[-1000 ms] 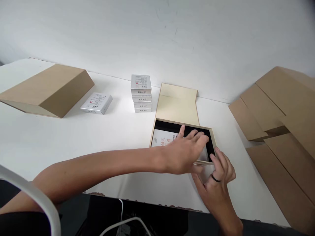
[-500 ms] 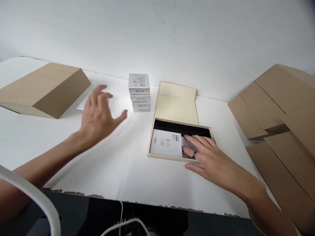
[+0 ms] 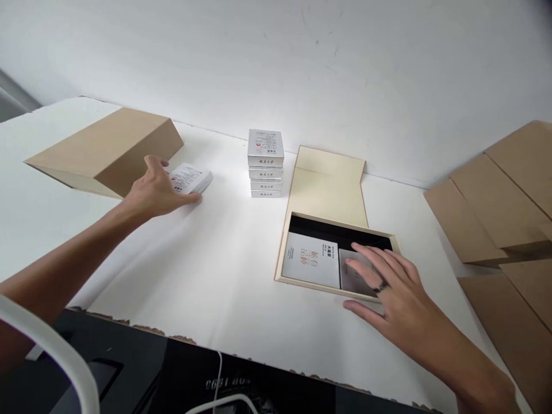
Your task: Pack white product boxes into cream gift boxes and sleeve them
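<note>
Left hand [image 3: 150, 190]: reaches to silver box [image 3: 190, 177] with thumb apart; cannot tell whether grasping. Right hand [image 3: 397, 286]: extends over hinged box [image 3: 310, 285], fingers splayed, released.

White table [image 3: 224, 259] against a pale wall [image 3: 207, 69].
The wall carries small dark scuffs [image 3: 317, 42]; the front edge [image 3: 181, 339] looks chipped; the dark area [image 3: 146, 374] below is unclear.

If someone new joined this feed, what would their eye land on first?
Probably the open cream cardboard box with a black interior, right of centre, with two flat printed boxes inside and the person's right hand spread over the right-hand one. Next, the stack of four silver square boxes, left of its opened lid. Then the left hand, at a lone silver flat box beside a tan slant-sided cardboard box.
</note>
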